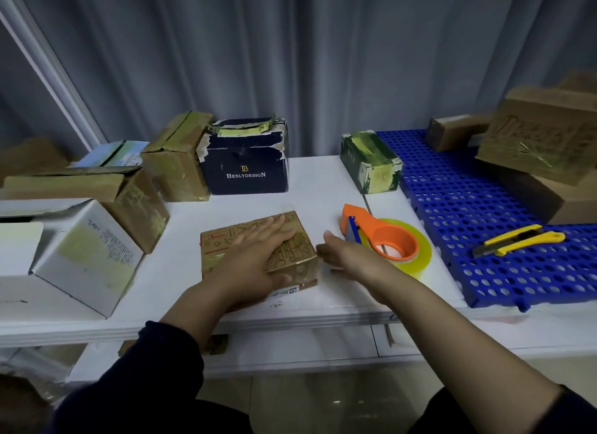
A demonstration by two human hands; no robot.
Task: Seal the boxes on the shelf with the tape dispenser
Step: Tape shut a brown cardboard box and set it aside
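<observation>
Pressing hand: left hand [255, 256] lies flat on the lid of the small brown box [219, 239], fingers straight and slightly spread, thumb over the near edge. Probably pinning the flaps and stopping the box from sliding.
Free hand: right hand [345, 256] is at the box's 3 o'clock, fingers loose and straight, holding nothing. Cannot tell whether it touches the box's side.
Tape dispenser: the orange tape dispenser [384, 236] with a yellowish roll lies untouched just past the right hand, further toward 3 o'clock. Handy for that hand.
Box seam: hidden under the palm; glossy tape shows at the corners.
Shelf: white shelf [323, 181], box at mid-front.
Around: navy box [245, 172] at 12 o'clock, white box [84, 252] at 9, green box [371, 162] near 1. Blue mat [468, 207] at 3, carrying yellow knives [520, 239].
</observation>
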